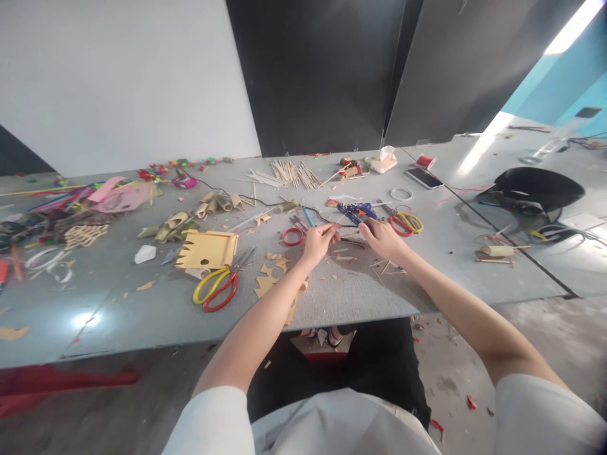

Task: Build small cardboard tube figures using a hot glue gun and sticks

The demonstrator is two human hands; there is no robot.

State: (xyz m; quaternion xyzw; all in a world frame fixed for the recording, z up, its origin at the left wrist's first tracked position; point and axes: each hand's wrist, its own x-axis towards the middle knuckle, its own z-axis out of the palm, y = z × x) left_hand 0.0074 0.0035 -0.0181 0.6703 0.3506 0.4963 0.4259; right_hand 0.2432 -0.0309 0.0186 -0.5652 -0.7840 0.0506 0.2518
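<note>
My left hand point(319, 242) is closed in a pinch above the table, fingertips together on something small that I cannot make out. Just to its right, my right hand point(383, 240) curls around a dark thing whose kind is hidden by the fingers. A thin dark piece shows between the two hands. Behind them lies a blue tool point(358, 210), partly covered. Red-handled scissors point(293, 236) and a light-blue stick point(308, 217) are beside my left hand. Scissors with red and yellow handles point(406, 224) lie beyond my right hand. Short thin sticks point(344, 258) are scattered below the hands.
At left are a notched cardboard piece point(206, 250), large scissors point(215, 291), bamboo pieces point(175, 226) and cardboard scraps point(268, 278). Wooden sticks point(294, 174) lie behind. A phone point(423, 178), red thread spool point(426, 162) and black visor-like object point(538, 188) are at right.
</note>
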